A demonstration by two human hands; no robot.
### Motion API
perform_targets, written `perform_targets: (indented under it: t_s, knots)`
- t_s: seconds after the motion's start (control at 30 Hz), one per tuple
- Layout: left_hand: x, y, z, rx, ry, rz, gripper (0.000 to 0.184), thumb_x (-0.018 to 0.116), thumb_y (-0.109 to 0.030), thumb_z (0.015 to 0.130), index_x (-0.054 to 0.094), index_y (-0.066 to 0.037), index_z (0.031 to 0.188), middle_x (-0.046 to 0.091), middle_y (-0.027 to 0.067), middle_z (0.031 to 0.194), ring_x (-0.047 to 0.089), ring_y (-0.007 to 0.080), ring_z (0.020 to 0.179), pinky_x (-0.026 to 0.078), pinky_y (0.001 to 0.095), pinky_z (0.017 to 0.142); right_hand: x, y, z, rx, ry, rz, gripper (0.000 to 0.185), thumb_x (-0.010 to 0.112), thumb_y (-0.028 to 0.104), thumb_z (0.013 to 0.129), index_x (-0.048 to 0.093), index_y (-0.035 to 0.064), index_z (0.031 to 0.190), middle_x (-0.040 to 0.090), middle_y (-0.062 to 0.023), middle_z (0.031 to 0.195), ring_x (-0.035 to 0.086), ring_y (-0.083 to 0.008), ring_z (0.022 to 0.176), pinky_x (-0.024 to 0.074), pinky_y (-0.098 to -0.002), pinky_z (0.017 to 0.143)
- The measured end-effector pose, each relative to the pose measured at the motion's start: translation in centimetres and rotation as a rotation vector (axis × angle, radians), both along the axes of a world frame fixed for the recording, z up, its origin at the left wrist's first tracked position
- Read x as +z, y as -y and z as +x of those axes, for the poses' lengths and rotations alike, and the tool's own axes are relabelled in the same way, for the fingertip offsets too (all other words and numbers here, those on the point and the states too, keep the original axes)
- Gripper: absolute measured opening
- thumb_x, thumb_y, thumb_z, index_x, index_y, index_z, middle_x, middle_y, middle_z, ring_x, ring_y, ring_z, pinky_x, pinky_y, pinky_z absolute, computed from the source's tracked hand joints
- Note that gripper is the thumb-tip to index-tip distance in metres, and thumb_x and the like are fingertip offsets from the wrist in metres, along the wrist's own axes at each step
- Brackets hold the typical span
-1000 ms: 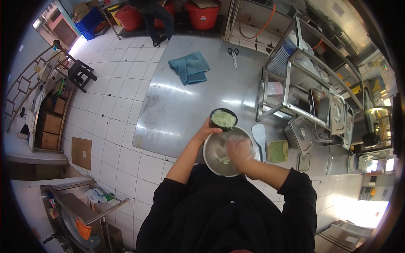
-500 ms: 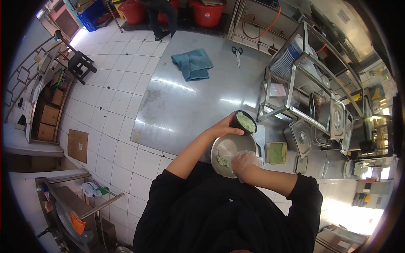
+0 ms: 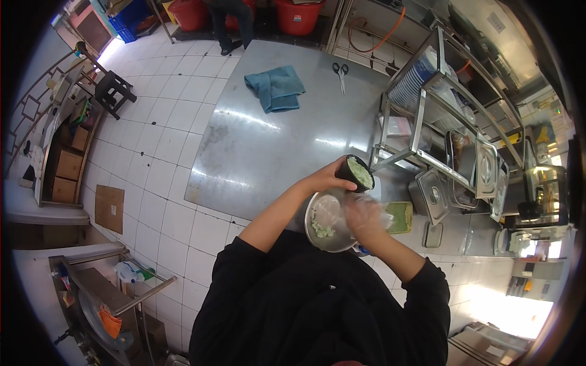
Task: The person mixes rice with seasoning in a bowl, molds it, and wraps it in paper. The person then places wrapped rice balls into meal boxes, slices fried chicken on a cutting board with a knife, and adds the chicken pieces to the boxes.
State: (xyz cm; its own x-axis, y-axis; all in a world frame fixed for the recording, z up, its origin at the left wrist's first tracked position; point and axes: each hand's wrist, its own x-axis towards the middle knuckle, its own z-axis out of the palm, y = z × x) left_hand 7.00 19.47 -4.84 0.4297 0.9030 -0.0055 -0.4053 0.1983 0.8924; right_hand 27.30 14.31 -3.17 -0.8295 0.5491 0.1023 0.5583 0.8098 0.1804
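My left hand (image 3: 329, 177) is closed round a black cup (image 3: 347, 180), which is tilted and filled with pale green chopped food (image 3: 361, 172). Just below the cup is a round metal bowl (image 3: 330, 205), with a small heap of the same pale green pieces (image 3: 321, 226) at its left side. Over the bowl's right rim is my right hand (image 3: 364, 216), in a clear plastic glove, close under the cup. Motion smears its fingers, so what they hold cannot be made out. A green rectangular container (image 3: 400, 217) lies to the right.
On the steel table (image 3: 256, 155) lie a blue cloth (image 3: 276, 89) and scissors (image 3: 340, 78). A metal rack (image 3: 420, 119) with stacked containers stands at the right, near steel pans with lids (image 3: 434, 195). Beyond the table, a person's legs (image 3: 232, 27) show beside red tubs (image 3: 298, 17).
My right hand has risen from low inside the bowl toward the cup and the bowl's right rim. The green heap in the bowl looks larger. My left hand still holds the cup.
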Motion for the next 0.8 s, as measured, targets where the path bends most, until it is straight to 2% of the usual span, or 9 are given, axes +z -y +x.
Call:
perform_targets:
  t_s: [0.07,0.2,0.3,0.43,0.53,0.63,0.73,0.77,0.8]
  knots:
    - [-0.6,-0.3,0.3,-0.007,-0.031,0.038,0.087,0.083,-0.019,0.069,0.033,0.000,0.137,0.049,0.0123,0.130,0.045,0.0214,0.123,0.033,0.0333,0.107,-0.6,2.9,-2.2,-0.148,0.027,0.071,0.017,0.055,0.019,0.081,0.061,0.0111,0.095,0.067,-0.0123,0.075,0.068,-0.0262,0.069,0.0466,-0.0419,0.057]
    - [-0.5,0.2,-0.4,0.038,-0.036,0.014,0.085,0.083,-0.019,0.069,0.034,0.000,0.137,0.050,0.0129,0.130,0.046,0.0232,0.123,0.033,0.0340,0.107,3.1,4.7,-2.3,-0.022,0.289,-0.393,0.031,0.059,0.019,0.077,0.059,0.0084,0.106,0.067,-0.0089,0.078,0.067,-0.0260,0.068,0.0497,-0.0414,0.058]
    - [0.2,0.6,-0.6,0.072,0.012,-0.009,0.087,0.083,-0.024,0.069,0.034,0.001,0.136,0.051,0.0145,0.129,0.047,0.0247,0.123,0.034,0.0347,0.106,4.9,0.4,-2.3,-0.409,0.431,-0.491,0.024,0.057,0.020,0.080,0.063,0.0066,0.099,0.069,-0.0115,0.077,0.070,-0.0271,0.076,0.0501,-0.0429,0.060]
    - [1.3,0.5,1.7,0.071,-0.273,0.055,0.095,0.085,-0.035,0.066,0.033,0.003,0.136,0.051,0.0194,0.127,0.049,0.0270,0.121,0.037,0.0336,0.103,-4.7,0.2,-0.9,-0.262,0.561,-0.576,0.029,0.055,0.023,0.083,0.063,0.0034,0.104,0.068,-0.0150,0.097,0.069,-0.0306,0.085,0.0502,-0.0476,0.066]
    - [1.6,0.8,3.1,0.204,-0.290,0.041,0.096,0.085,-0.036,0.065,0.033,0.006,0.134,0.051,0.0214,0.126,0.050,0.0277,0.120,0.038,0.0331,0.102,3.2,1.3,-5.0,-0.072,0.624,-0.607,0.039,0.056,0.028,0.085,0.062,0.0018,0.112,0.064,-0.0169,0.113,0.064,-0.0325,0.100,0.0488,-0.0536,0.077]
    - [0.9,0.6,3.9,0.276,-0.321,0.041,0.094,0.085,-0.036,0.065,0.034,0.007,0.131,0.052,0.0206,0.122,0.052,0.0275,0.115,0.039,0.0340,0.101,6.6,1.4,-7.5,0.081,0.955,-0.728,0.038,0.055,0.028,0.088,0.062,0.0106,0.120,0.062,-0.0076,0.119,0.061,-0.0251,0.107,0.0482,-0.0442,0.086]
    - [1.4,0.8,4.5,0.337,-0.283,0.021,0.091,0.086,-0.031,0.066,0.035,0.006,0.131,0.051,0.0176,0.120,0.052,0.0251,0.112,0.040,0.0341,0.100,6.9,0.2,-8.0,0.201,0.908,-0.845,0.022,0.069,0.010,0.068,0.072,-0.0002,0.088,0.070,-0.0179,0.086,0.069,-0.0319,0.079,0.0546,-0.0429,0.065]
    - [1.6,1.0,4.6,0.371,-0.225,0.016,0.089,0.086,-0.028,0.066,0.034,0.005,0.131,0.051,0.0166,0.120,0.052,0.0240,0.113,0.041,0.0337,0.099,2.6,-0.6,-6.0,0.596,0.960,-0.678,0.020,0.067,0.010,0.070,0.072,-0.0003,0.087,0.069,-0.0168,0.081,0.069,-0.0317,0.075,0.0540,-0.0445,0.060]
    - [1.6,1.0,4.7,0.405,-0.166,0.012,0.087,0.086,-0.024,0.067,0.034,0.005,0.131,0.051,0.0156,0.121,0.051,0.0230,0.113,0.041,0.0332,0.099,3.3,-0.6,-6.0,0.588,0.957,-0.676,0.020,0.067,0.010,0.070,0.072,-0.0003,0.087,0.069,-0.0168,0.081,0.069,-0.0317,0.075,0.0540,-0.0445,0.060]
